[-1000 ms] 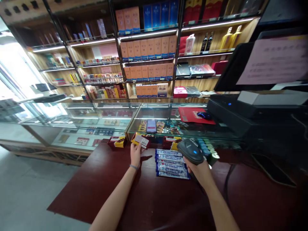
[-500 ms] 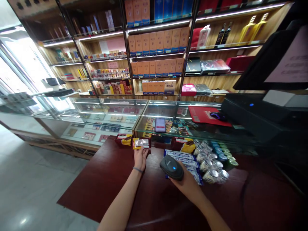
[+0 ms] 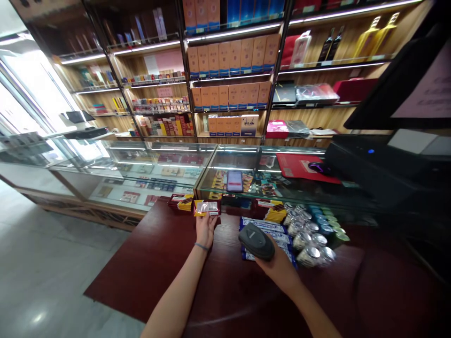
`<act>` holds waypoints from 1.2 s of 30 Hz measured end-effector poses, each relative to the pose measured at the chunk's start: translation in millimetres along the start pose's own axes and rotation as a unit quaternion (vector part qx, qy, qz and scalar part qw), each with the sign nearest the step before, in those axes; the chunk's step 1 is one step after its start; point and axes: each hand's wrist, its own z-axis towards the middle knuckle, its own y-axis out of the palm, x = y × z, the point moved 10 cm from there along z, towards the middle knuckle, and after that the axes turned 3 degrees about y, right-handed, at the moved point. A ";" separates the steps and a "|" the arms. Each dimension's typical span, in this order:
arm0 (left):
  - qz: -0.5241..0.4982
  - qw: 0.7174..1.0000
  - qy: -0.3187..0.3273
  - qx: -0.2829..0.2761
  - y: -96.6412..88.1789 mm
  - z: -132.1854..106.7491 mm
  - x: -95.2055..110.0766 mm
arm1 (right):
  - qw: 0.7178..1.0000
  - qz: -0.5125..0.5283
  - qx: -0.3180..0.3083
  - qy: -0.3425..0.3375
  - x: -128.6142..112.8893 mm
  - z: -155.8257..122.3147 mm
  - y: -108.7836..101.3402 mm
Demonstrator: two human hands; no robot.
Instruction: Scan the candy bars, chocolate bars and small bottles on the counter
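My left hand [image 3: 206,229] is closed on the near edge of a chocolate bar [image 3: 207,208] in a yellow and dark red wrapper, its pale label side facing me. A black barcode scanner [image 3: 256,241] is gripped in my right hand [image 3: 278,265], above several blue-and-white wrapped snack bars [image 3: 268,226]. No light shows on the scanner's top. Left of the held bar lies a stack of similar bars [image 3: 181,202]. A second stack [image 3: 269,210] lies behind the blue packets.
Rows of small jars [image 3: 309,256] and blue and green cans [image 3: 326,220] stand at the right of the dark red table [image 3: 155,263]. A phone [image 3: 234,180] is on the glass counter [image 3: 176,162]. A red mat [image 3: 299,166] with a mouse [image 3: 319,167] lies near a black monitor [image 3: 384,89].
My right hand has shifted slightly right with the scanner. The blue light on the scanner's top no longer shows. My left hand stays almost still with the chocolate bar.
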 end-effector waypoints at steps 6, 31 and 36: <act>0.026 1.000 0.004 -0.015 8.1 -7.8 4.7 | 0.999 0.025 0.032 0.004 0.5 2.5 -7.8; 0.711 0.559 0.404 -0.139 32.7 19.7 198.1 | 0.996 0.041 0.078 0.029 10.2 3.1 -23.4; 0.721 0.559 0.375 -0.163 27.5 29.6 187.9 | 0.995 0.057 0.057 0.054 15.5 2.3 -20.0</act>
